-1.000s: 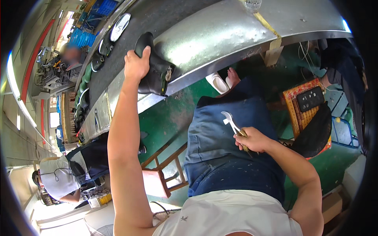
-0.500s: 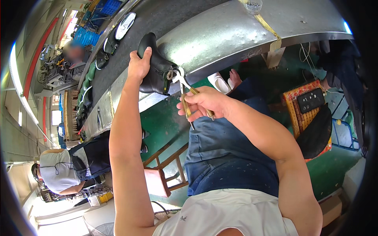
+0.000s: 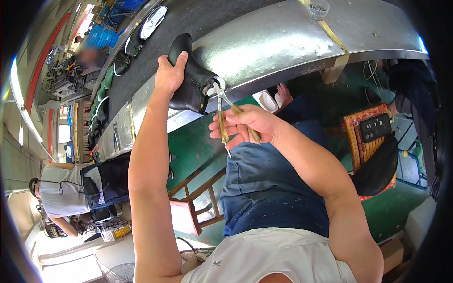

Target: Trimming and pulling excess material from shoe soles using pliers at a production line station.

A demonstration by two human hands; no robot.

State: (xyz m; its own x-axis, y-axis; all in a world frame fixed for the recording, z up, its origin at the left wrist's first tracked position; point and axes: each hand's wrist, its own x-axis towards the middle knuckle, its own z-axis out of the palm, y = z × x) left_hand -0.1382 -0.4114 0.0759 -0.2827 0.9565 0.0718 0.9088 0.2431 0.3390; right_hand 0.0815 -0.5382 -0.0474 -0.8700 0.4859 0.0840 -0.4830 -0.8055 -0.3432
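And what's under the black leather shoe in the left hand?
The silvery metal bench shows around the black leather shoe. The surface directly beneath is covered by the shoe and left hand, so contact cannot be told.

"What's hidden around the black boot [image 3: 194,70]?"
"Most fingers of the left hand [image 3: 169,76], behind it."
"And the pliers [image 3: 220,92] at its right end?"
"What their tips bite is too small to tell."
"Up and right of it?"
"A clear cup [image 3: 317,10], contents too tiny to identify."
"Far left?"
"A person [image 3: 89,57], head blurred; lower down, a fan [image 3: 120,272] cut by the bottom edge."
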